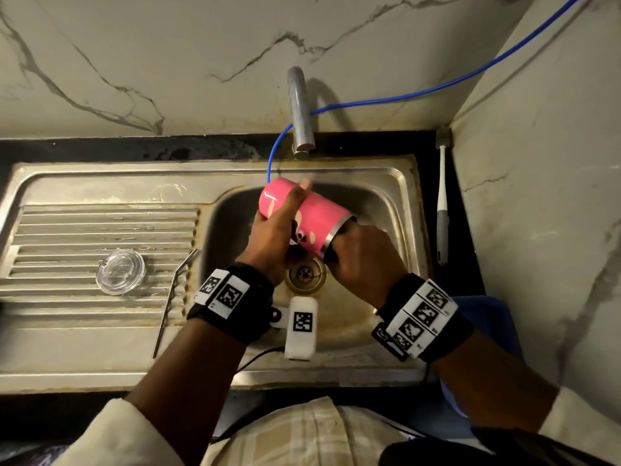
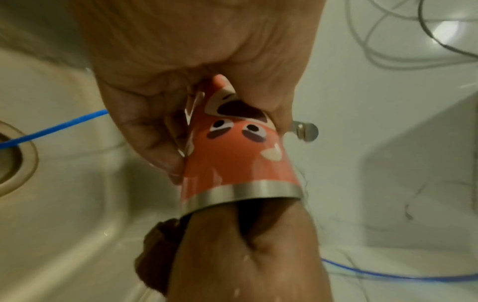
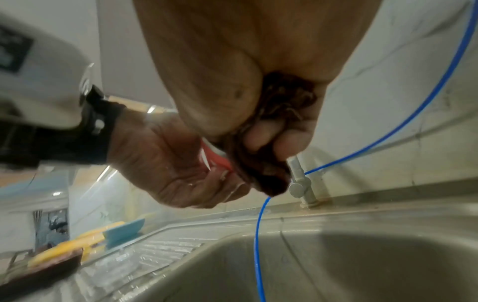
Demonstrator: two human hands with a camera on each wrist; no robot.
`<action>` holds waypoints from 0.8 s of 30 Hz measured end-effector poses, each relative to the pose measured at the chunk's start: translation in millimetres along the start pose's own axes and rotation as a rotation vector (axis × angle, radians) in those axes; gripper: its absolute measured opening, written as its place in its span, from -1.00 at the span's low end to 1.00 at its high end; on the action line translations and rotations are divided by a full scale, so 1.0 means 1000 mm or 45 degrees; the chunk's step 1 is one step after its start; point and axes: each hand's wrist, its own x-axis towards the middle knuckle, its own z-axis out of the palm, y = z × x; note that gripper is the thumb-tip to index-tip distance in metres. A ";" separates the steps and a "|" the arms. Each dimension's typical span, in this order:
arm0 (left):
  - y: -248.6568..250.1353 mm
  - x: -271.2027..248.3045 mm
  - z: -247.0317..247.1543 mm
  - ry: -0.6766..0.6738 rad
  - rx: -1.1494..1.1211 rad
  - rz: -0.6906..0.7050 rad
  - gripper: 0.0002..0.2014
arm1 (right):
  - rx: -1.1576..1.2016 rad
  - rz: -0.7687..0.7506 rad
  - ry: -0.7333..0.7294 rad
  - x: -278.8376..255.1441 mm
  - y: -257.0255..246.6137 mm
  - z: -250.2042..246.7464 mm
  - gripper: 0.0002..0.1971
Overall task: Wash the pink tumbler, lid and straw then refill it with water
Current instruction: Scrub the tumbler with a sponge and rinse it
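The pink tumbler (image 1: 312,218) lies tilted on its side over the sink basin, its steel-rimmed mouth toward the lower right. My left hand (image 1: 280,230) grips it round the body, the thumb over the top. My right hand (image 1: 364,260) is at the mouth, fingers curled round a dark brown scrubber (image 3: 282,114) and pushed into the opening. From the left wrist, the tumbler (image 2: 238,163) shows a cartoon face, with the right hand (image 2: 240,251) entering its rim. The clear lid (image 1: 121,272) and the bent metal straw (image 1: 173,294) lie on the drainboard to the left.
The steel faucet (image 1: 300,112) stands behind the basin, and a blue hose (image 1: 403,97) runs past it into the sink (image 1: 396,203). The drain (image 1: 305,277) is below the hands. A long-handled brush (image 1: 443,210) lies on the right counter. Yellow and blue sponges (image 3: 103,235) sit far left.
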 end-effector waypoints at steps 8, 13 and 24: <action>-0.004 0.000 0.007 -0.046 -0.005 0.089 -0.25 | 1.100 0.531 -0.096 0.001 -0.008 -0.008 -0.81; -0.005 0.000 -0.005 -0.285 0.084 0.248 -0.25 | 2.101 1.161 -0.422 -0.001 -0.016 -0.039 -0.81; 0.008 -0.017 -0.009 -0.157 0.032 0.139 -0.16 | 1.166 0.492 0.120 -0.007 0.001 -0.013 -0.72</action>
